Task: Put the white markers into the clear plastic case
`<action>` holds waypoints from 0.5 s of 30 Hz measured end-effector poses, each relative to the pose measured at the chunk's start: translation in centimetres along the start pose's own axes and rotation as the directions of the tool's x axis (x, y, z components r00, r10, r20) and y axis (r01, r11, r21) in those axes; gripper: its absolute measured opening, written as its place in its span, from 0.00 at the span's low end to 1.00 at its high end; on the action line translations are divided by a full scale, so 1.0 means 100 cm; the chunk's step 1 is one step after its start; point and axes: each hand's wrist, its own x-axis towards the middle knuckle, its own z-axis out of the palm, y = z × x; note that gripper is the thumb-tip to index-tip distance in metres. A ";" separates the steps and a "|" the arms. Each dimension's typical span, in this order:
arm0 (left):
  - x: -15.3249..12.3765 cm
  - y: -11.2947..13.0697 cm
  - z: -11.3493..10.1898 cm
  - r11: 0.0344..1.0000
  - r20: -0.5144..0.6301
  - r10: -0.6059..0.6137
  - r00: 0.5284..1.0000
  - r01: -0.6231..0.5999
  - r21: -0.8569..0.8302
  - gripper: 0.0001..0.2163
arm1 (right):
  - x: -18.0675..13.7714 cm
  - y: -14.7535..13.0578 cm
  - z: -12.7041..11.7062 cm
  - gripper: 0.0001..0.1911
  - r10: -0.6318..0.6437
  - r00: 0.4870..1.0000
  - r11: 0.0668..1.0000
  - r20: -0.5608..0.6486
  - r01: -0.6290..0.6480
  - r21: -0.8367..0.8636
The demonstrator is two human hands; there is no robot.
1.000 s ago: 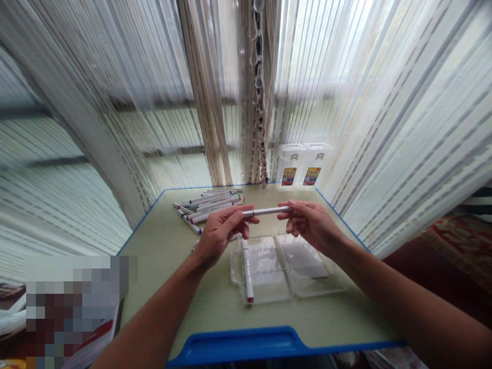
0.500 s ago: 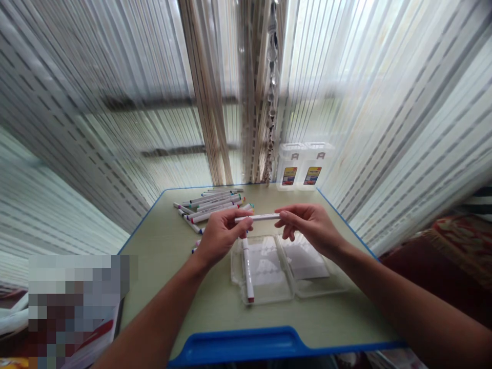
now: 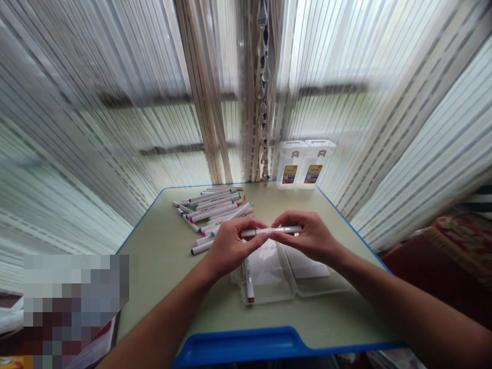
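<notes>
A white marker (image 3: 286, 230) lies level between my two hands, above an opened clear plastic case (image 3: 271, 294). My left hand (image 3: 233, 245) pinches its left part, and my right hand (image 3: 307, 233) is closed round the middle and right part. The fingertips of both hands meet near the marker's middle. One white marker with a dark red end (image 3: 249, 282) rests along the left side of the case; its upper part is partly behind my left hand. A heap of white markers with coloured ends (image 3: 215, 207) spreads on the table beyond my left hand.
Two clear upright cases with yellow labels (image 3: 302, 164) stand at the back edge of the table (image 3: 154, 287). A blue raised rim (image 3: 242, 338) runs along the front. String curtains hang behind, and a blurred-out patch covers the lower left.
Both hands have come together along the marker and moved slightly lower and nearer. The right hand slid from the marker's right end toward its middle. The marker in the case stays put.
</notes>
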 end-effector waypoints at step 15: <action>0.008 -0.006 -0.013 0.965 -0.122 -0.115 0.986 0.081 -0.251 0.11 | 0.003 0.002 0.000 0.20 0.136 0.990 0.923 -0.034 -0.114 0.367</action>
